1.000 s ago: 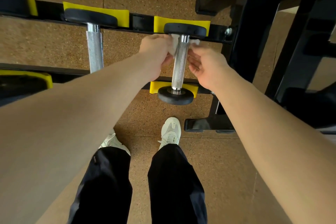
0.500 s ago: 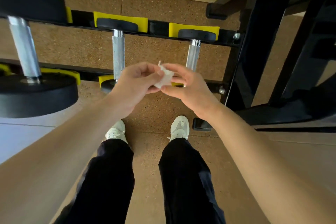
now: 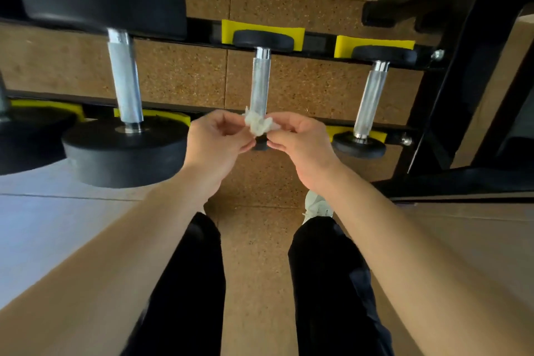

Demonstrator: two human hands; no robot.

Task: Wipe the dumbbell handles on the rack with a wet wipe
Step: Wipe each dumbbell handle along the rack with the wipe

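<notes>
The fingers (image 3: pixel 231 131) of the left hand (image 3: pixel 213 141) and right hand (image 3: pixel 300 144) pinch the crumpled wet wipe (image 3: pixel 257 124) between them, likely bunching it for the dumbbell handle (image 3: pixel 260 84) just beyond.

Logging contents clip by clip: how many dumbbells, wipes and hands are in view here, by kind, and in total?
Dumbbells: 4, large dumbbell, middle dumbbell, right dumbbell, edge dumbbell cut off at the left
Wipes: 1, wet wipe
Hands: 2, left hand, right hand, both pinching the wipe
Total: 7
</notes>
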